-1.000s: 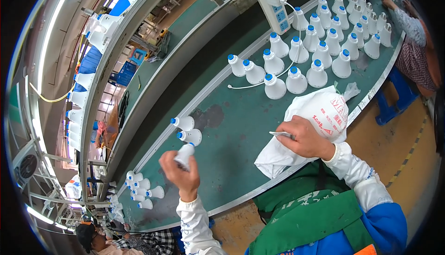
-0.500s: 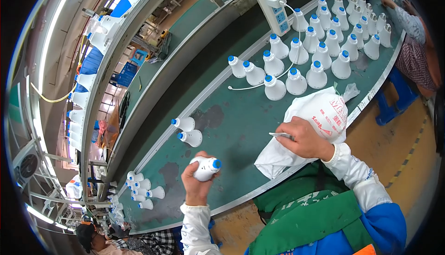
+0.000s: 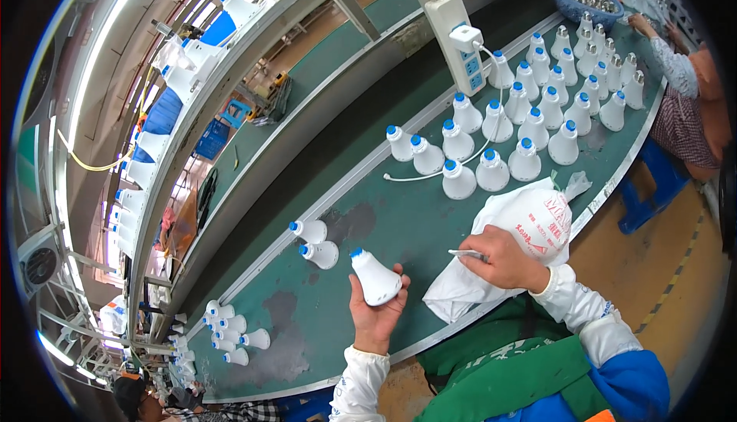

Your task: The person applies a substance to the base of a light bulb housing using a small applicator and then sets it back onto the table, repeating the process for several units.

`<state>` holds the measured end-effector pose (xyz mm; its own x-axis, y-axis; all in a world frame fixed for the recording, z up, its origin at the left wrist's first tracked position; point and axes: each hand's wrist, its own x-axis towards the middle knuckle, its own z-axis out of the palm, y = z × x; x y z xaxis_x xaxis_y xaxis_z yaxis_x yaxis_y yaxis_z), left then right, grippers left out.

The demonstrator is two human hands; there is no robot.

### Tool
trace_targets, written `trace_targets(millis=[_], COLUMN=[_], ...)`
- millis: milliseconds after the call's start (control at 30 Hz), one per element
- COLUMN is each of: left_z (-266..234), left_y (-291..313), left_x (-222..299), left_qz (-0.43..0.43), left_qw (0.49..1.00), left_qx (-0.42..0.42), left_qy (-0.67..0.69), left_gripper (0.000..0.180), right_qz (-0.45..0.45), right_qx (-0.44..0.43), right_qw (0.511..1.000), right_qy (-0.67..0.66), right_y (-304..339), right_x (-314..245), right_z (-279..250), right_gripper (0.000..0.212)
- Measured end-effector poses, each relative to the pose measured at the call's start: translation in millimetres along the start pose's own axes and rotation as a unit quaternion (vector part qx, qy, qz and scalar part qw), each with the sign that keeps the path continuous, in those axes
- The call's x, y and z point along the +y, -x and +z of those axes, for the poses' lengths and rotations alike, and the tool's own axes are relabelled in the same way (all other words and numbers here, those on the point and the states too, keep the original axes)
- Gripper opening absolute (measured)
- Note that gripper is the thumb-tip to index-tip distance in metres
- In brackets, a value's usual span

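Observation:
My left hand (image 3: 378, 316) is wrapped round a white cone-shaped bulb housing (image 3: 374, 280), tilted with its blue-capped narrow end up and to the left. Small dark marks show along its wide end. To its right, my right hand (image 3: 504, 259) pinches a thin, flat, pale piece (image 3: 467, 254); its exact kind is too small to make out. Under and beside that hand lies a white plastic bag (image 3: 530, 222) with red print, tied at one end. Left of my left hand, two more blue-capped bulb housings (image 3: 319, 254) lie on their sides on the green bench (image 3: 307, 322).
Rows of upright bulb housings (image 3: 524, 162) fill the far right, a white cable (image 3: 418, 178) running among them from a power strip (image 3: 457, 42). Behind them stands a blue basket (image 3: 585, 0) of metal caps. Co-workers sit at both ends; more housings (image 3: 230, 330) lie at left.
My left hand has moved right and turned the bulb housing, so its blue end now points up and left instead of right. My right hand stays near the bag with the pale piece.

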<state>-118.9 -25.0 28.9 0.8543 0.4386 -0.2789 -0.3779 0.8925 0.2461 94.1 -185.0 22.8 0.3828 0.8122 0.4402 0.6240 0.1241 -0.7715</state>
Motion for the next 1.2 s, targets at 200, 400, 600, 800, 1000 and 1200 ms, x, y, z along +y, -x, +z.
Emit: trace_targets(millis=[200,400,600,800,1000,1200], left_z=[-9,0,-15,-7,-76,-93], left_y=[-56,-141,-174,-88,-37,-49], left_x=[10,-11,-10,21,115,150], left_qz=[0.152,0.274,0.307,0.524,0.481,0.407], left_qw=[0.944,0.708,0.586,0.412,0.554,0.67], left_qx=[0.065,0.075,0.1,0.153,0.36,0.237], left_qy=[-0.287,-0.647,-0.743,-0.73,-0.576,-0.574], left_gripper=[0.043,0.049,0.056,0.064,0.076,0.065], right_qz=[0.001,0.001,-0.006,-0.006,-0.011,-0.015], right_qx=[-0.013,-0.006,-0.013,-0.006,0.009,-0.029], right_qw=[1.0,1.0,1.0,0.999,1.0,0.999], right_qy=[-0.018,-0.013,-0.016,-0.034,-0.017,-0.013], right_y=[-1,1,-2,-2,-2,-3], right_x=[-2,2,-6,1,-2,-4], right_z=[0,0,-3,-1,3,2], right_gripper=[0.008,0.008,0.008,0.01,0.013,0.017])
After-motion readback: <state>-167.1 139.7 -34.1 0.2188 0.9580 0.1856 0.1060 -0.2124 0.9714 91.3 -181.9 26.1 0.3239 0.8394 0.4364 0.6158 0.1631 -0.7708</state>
